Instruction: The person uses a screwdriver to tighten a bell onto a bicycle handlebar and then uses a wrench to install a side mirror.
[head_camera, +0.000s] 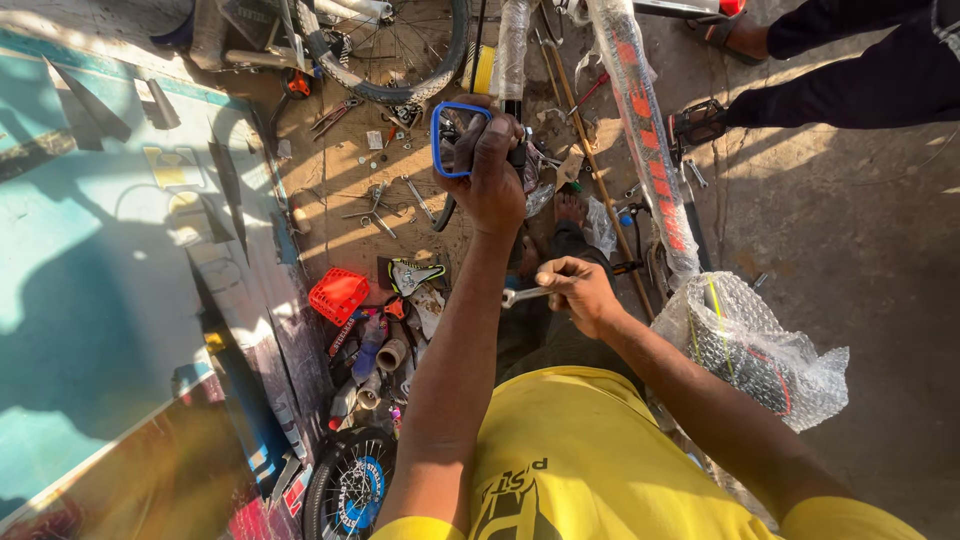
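My left hand (492, 170) is raised and grips a blue-rimmed mirror-like part (448, 140) fixed near the top of a bicycle. Lower and to the right, my right hand (578, 290) is closed on a small silver wrench (520, 295) whose head points left. The bicycle's frame tube (645, 130) is wrapped in clear plastic with orange markings, and a part beside my right arm is covered in bubble wrap (755, 350). My yellow shirt (590, 470) fills the bottom of the view.
Loose wrenches and pliers (375, 205) lie on the dirt floor. A red plastic basket (338, 295), spray cans and tubes sit near a painted blue board (110, 280). A small wheel (350, 485) lies below. Another person's sandalled feet and dark trousers (800, 90) stand upper right.
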